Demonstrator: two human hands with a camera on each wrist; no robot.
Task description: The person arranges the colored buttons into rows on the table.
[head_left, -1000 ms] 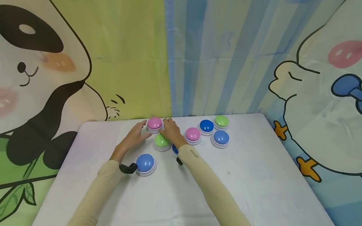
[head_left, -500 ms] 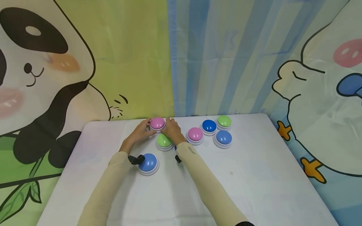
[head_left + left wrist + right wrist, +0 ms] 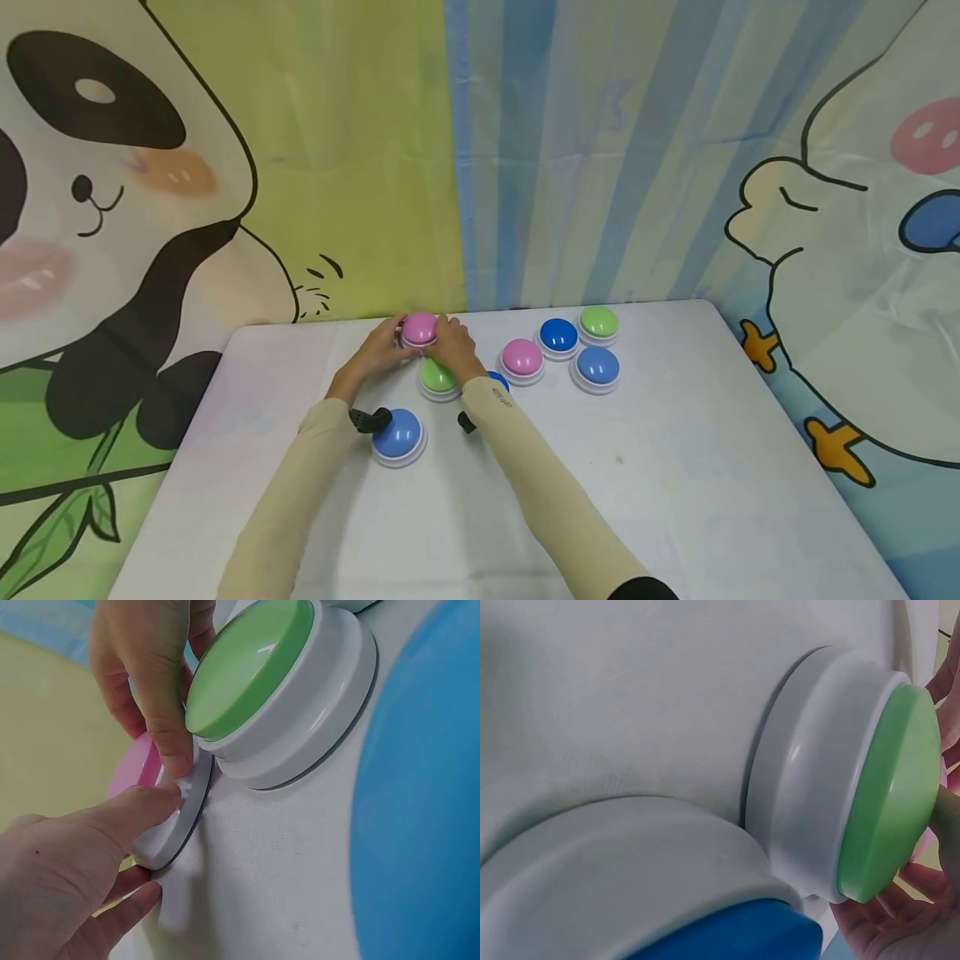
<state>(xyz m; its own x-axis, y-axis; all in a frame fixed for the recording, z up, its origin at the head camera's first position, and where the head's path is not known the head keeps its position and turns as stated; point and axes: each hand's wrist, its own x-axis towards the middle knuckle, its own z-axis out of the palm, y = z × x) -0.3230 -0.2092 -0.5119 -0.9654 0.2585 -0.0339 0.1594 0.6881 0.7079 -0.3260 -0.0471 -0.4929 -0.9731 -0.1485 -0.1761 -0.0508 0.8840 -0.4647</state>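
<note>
A pink dome button point(image 3: 419, 328) with a white base sits near the table's back edge, between both hands. My left hand point(image 3: 378, 348) grips its left side; in the left wrist view the left thumb lies on the white base point(image 3: 166, 834). From the right, my right hand point(image 3: 454, 346) holds the same button, its thumb also on the base. Just in front stands a green button point(image 3: 437, 375), partly covered by the right hand in the head view. A dark blue button point(image 3: 498, 381) is mostly hidden behind the right wrist. Below the left wrist is a light blue button point(image 3: 397, 433).
To the right stand a second pink button point(image 3: 522, 358), another dark blue button point(image 3: 558, 335), another green button point(image 3: 599, 322) and another light blue one point(image 3: 597, 367). The white table point(image 3: 675, 467) meets a cartoon-printed curtain point(image 3: 360, 167) at its back edge.
My left hand has moved in to the pink button, its fingers now against the side. The right hand stays at the button's right. The head view has shifted slightly.
</note>
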